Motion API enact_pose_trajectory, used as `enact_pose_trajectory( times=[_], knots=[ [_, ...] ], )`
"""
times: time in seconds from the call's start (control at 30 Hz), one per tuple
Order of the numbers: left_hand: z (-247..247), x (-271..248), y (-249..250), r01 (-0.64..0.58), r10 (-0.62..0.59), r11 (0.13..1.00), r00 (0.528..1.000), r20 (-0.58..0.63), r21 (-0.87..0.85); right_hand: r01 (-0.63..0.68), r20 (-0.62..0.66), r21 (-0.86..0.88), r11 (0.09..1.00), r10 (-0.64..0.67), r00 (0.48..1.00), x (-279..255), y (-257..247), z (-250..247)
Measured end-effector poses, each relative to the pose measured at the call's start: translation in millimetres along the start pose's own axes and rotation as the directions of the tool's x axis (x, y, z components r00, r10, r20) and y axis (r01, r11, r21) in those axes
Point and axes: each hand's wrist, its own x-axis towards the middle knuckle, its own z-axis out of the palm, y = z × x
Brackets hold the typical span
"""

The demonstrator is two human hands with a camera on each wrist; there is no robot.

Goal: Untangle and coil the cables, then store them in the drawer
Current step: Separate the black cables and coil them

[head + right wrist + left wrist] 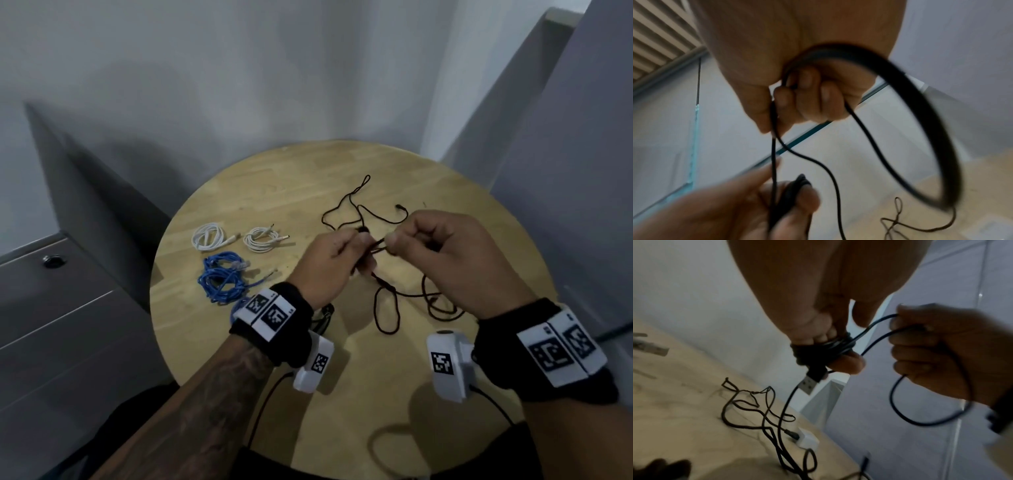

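Cable: I see the black cable (pixel 819 352) partly wound on my left hand (pixel 329 265), its tail trailing on the surface (pixel 342 394)
Grip: left hand pinches the coil; right hand (pixel 445 253) curls round the free run
Handling: I judge it light, limp, springy; take it near the USB plug (pixel 809 384)

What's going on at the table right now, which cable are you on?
The left hand holds a small coil of black cable wound round its fingers, USB plug hanging below. The right hand pinches the loose run and feeds it over. More black cable still lies tangled on the round table. Two white coils and a blue bundle sit finished at the left.
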Motion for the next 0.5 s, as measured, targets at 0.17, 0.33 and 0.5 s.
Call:
enact_pose_trajectory(
  times=[0.17,0.33,0.5],
  knots=[
    [7,-7,15,0.170,-0.141,0.968,0.977,0.162,-0.187,-0.001,-0.151,-0.056,0.998,-0.007,0.988,8,27,-5],
    [-19,1,22,0.306,-0.230,0.533,0.950,0.214,-0.789,-0.177,-0.044,-0.066,0.982,0.174,0.984,14,51,-15],
    [-32,5,23,0.109,-0.191,0.269,0.980,0.058,-0.957,-0.231,0.259,-0.259,0.938,0.298,0.919,13,45,0]
  ],
)
